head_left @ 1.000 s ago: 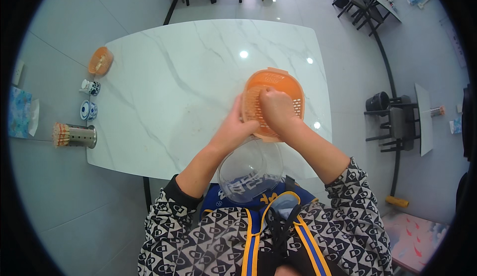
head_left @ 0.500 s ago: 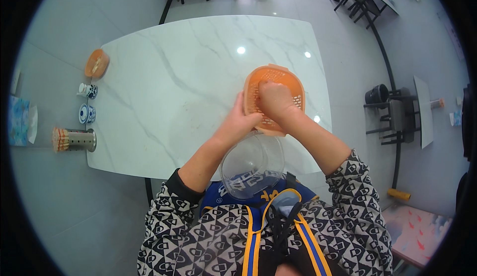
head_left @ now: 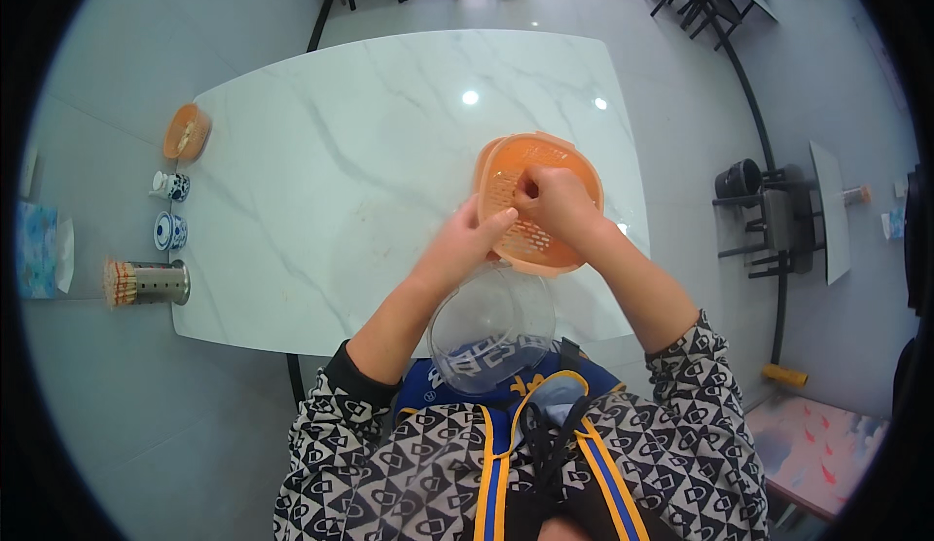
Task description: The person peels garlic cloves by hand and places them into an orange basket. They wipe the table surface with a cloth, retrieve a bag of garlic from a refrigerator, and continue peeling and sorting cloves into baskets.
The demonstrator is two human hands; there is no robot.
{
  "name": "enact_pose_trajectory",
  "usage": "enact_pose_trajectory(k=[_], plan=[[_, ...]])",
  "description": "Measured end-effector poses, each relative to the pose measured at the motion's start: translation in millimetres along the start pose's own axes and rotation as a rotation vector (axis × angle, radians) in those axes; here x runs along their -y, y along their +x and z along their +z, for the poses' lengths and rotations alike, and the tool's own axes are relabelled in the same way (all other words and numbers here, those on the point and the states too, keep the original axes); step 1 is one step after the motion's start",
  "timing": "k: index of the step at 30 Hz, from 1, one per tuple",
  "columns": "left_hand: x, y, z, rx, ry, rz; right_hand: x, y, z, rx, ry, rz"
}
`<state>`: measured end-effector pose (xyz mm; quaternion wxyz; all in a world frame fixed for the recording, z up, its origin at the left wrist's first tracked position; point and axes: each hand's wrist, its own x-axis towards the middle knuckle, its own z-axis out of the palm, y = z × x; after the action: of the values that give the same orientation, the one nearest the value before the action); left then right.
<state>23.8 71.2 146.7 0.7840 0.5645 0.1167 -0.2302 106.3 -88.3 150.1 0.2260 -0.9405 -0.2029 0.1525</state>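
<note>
An orange perforated colander basket (head_left: 530,234) is at the right of the table, tilted, with an orange rim of what looks like a second bowl (head_left: 483,163) showing behind its left side. My left hand (head_left: 470,234) grips the basket's near-left edge, thumb over the rim and fingers hidden beneath. Inside the basket is my right hand (head_left: 555,202), its fingers curled together in a pinch; whatever they hold is hidden. Just below the basket, a clear plastic container (head_left: 477,332) overhangs the near table edge, against my apron.
Along the table's left edge stand an orange bowl (head_left: 187,132) with pale pieces inside, a blue-and-white pot (head_left: 177,187), a blue-and-white lidded jar (head_left: 170,231) and a metal chopstick holder (head_left: 161,283). The white marble-patterned table (head_left: 321,200) ends just right of the basket.
The basket has shifted slightly right and nearer, and a second orange rim now shows behind it. My right hand has lifted a little from the basket's bottom, its fingers drawn together.
</note>
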Motion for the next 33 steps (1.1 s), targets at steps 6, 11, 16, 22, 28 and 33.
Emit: enact_pose_trajectory(k=[6, 11, 16, 22, 28, 33], plan=[[-6, -3, 3, -0.013, 0.044, -0.016, -13, -7, 17, -0.215, -0.025, -0.183], [2, 0, -2, -0.015, 0.073, -0.020, -19, -4, 30, -0.175, -0.184, -0.254], [9, 5, -5, -0.011, 0.130, -0.019, -21, 6, 30, -0.030, -0.255, -0.268], [3, -1, 2, -0.027, 0.041, -0.085, -18, 3, 18, 0.056, -0.498, -0.458], [8, 5, -3, 0.006, 0.072, -0.121, -27, -6, 10, 0.028, -0.649, -0.698], [17, 12, -2, 0.036, 0.102, -0.107, -36, -6, 13, 0.146, -0.463, -0.679]])
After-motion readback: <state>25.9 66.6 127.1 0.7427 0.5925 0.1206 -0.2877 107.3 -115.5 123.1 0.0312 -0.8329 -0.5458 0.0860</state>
